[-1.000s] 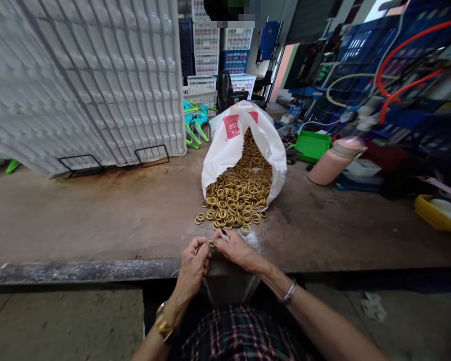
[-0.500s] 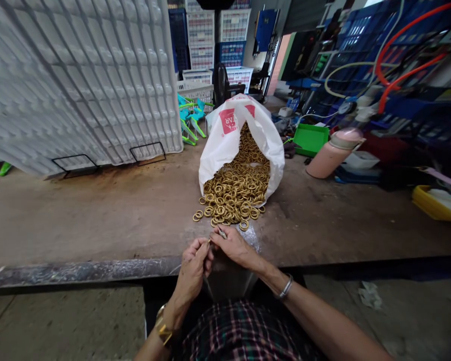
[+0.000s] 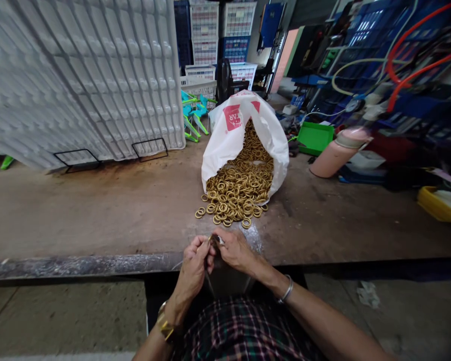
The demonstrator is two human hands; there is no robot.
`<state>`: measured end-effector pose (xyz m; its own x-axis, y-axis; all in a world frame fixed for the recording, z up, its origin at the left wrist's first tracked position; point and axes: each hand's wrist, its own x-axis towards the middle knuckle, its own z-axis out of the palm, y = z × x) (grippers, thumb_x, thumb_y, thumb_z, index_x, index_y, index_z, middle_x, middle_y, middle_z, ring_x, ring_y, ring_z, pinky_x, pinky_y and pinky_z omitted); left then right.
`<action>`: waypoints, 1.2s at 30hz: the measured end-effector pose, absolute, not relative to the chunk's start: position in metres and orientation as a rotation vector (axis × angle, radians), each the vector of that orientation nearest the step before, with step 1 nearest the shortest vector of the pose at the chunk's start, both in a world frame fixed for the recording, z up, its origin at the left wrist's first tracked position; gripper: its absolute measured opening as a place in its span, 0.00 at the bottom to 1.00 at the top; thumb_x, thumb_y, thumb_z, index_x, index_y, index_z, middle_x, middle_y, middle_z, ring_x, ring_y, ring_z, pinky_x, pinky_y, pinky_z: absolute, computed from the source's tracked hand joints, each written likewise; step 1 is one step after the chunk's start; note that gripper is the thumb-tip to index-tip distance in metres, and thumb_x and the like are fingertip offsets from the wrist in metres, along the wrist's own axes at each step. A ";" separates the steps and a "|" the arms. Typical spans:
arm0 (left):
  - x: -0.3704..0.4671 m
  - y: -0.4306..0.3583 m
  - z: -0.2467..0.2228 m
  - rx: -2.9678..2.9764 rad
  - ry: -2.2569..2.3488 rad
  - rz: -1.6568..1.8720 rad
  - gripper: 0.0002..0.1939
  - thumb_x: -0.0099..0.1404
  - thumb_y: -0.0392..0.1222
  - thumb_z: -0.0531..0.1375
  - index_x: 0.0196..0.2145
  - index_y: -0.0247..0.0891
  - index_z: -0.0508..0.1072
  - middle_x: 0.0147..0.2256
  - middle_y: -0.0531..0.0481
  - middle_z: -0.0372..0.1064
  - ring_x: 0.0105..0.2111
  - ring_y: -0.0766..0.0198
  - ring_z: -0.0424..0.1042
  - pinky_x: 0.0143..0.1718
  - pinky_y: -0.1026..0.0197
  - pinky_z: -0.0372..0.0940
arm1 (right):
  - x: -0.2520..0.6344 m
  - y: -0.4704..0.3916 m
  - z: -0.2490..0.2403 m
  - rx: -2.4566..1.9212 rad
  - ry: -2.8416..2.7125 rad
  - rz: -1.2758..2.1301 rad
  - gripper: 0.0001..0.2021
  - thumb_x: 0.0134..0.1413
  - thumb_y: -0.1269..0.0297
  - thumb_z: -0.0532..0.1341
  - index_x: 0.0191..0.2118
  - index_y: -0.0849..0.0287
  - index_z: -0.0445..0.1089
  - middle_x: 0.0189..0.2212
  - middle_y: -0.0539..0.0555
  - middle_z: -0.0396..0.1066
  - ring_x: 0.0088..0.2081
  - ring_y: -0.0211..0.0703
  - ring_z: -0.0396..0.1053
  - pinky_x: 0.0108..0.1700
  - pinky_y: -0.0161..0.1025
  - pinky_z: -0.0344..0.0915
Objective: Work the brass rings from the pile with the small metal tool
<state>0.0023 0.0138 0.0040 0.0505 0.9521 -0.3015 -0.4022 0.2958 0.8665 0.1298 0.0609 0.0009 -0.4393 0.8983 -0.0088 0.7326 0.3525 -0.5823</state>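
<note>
At the table's front edge, my left hand (image 3: 194, 261) pinches a small brass ring (image 3: 210, 238) between thumb and fingertips. My right hand (image 3: 236, 249) touches up against it, its fingers closed round a small metal tool (image 3: 221, 241) whose kind I cannot make out. Just beyond my hands, a heap of brass rings (image 3: 236, 188) spills from the mouth of a white plastic bag (image 3: 220, 150) with red print. Several loose rings lie at the front of the heap.
Tall white ribbed plastic trays (image 3: 108, 75) stand on black wire holders at the left. To the right are a green tray (image 3: 315, 138), a pink bottle (image 3: 336, 155) and a yellow container (image 3: 439, 205). Stacked crates (image 3: 205, 30) rise behind the brown table (image 3: 97, 215).
My right hand has turned, and the tool in it now lies at a different angle beside the ring. My left hand keeps its pinch. The whole view has shifted slightly.
</note>
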 end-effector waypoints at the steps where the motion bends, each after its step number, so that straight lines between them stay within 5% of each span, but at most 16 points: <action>1: 0.002 0.014 0.003 0.697 1.051 1.167 0.13 0.58 0.50 0.57 0.28 0.37 0.62 0.22 0.58 0.60 0.16 0.76 0.54 0.15 0.72 0.52 | 0.130 0.059 0.001 -1.437 -2.377 0.705 0.09 0.46 0.73 0.52 0.34 0.59 0.66 0.25 0.51 0.69 0.27 0.38 0.63 0.28 0.33 0.49; 19: 0.000 0.010 0.005 0.907 1.303 1.124 0.19 0.55 0.58 0.56 0.24 0.37 0.61 0.16 0.60 0.55 0.14 0.75 0.52 0.13 0.72 0.49 | 0.125 0.059 0.007 -1.492 -2.617 0.617 0.13 0.50 0.71 0.50 0.41 0.59 0.64 0.32 0.55 0.72 0.31 0.41 0.67 0.28 0.35 0.48; 31: 0.001 -0.003 0.015 0.425 0.867 1.177 0.13 0.58 0.48 0.58 0.27 0.36 0.61 0.25 0.53 0.65 0.19 0.73 0.60 0.13 0.72 0.53 | 0.094 0.098 0.009 -1.634 -2.494 0.275 0.14 0.51 0.72 0.51 0.45 0.59 0.60 0.37 0.58 0.70 0.37 0.45 0.68 0.34 0.36 0.56; 36: -0.009 0.000 0.013 0.366 0.847 1.210 0.10 0.56 0.44 0.60 0.27 0.36 0.62 0.24 0.52 0.66 0.18 0.72 0.61 0.14 0.71 0.54 | 0.077 0.112 0.002 -1.681 -2.557 0.164 0.11 0.54 0.71 0.50 0.42 0.59 0.62 0.32 0.58 0.72 0.34 0.48 0.70 0.32 0.38 0.59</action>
